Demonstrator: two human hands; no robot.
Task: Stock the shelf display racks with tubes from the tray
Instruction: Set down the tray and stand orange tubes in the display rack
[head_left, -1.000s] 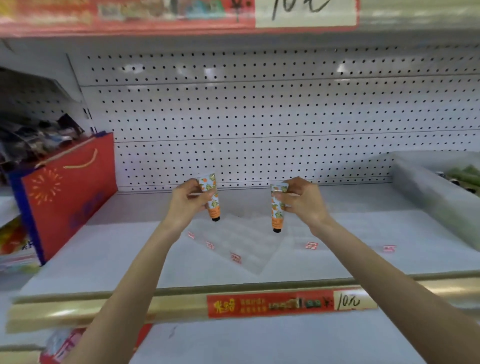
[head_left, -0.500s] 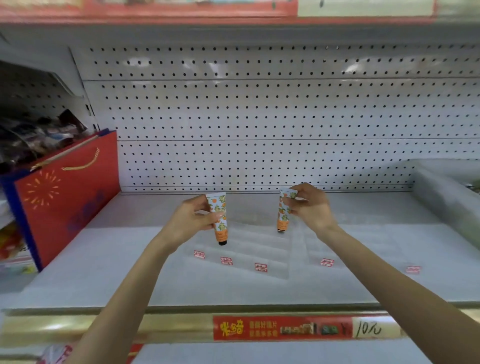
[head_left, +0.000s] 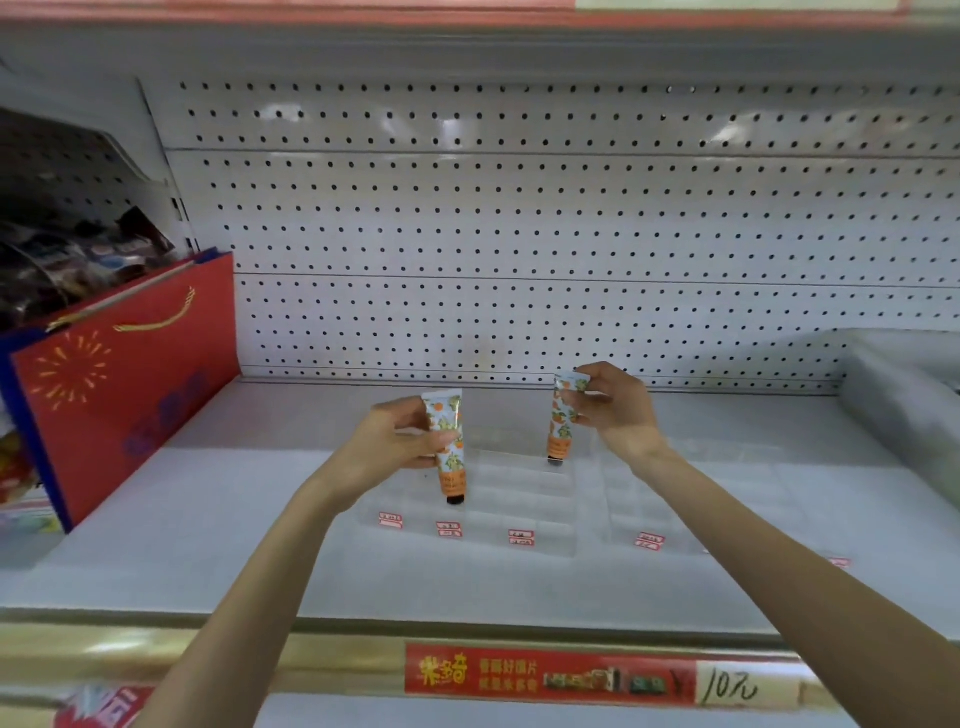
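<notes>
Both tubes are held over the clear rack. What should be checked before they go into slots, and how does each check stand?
1. Left hand grips left tube: ok.
2. Right hand pinches right tube by its flat end: ok.
3. Both tubes cap down, near upright: ok.
4. Clear rack slots free of other tubes: ok.
5. Right tube's cap seated in a back slot: cannot tell.
6. Left tube lined up over a slot: cannot tell.

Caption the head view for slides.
Left hand holds the left tube, right hand the right tube, caps down over clear rack.
</notes>
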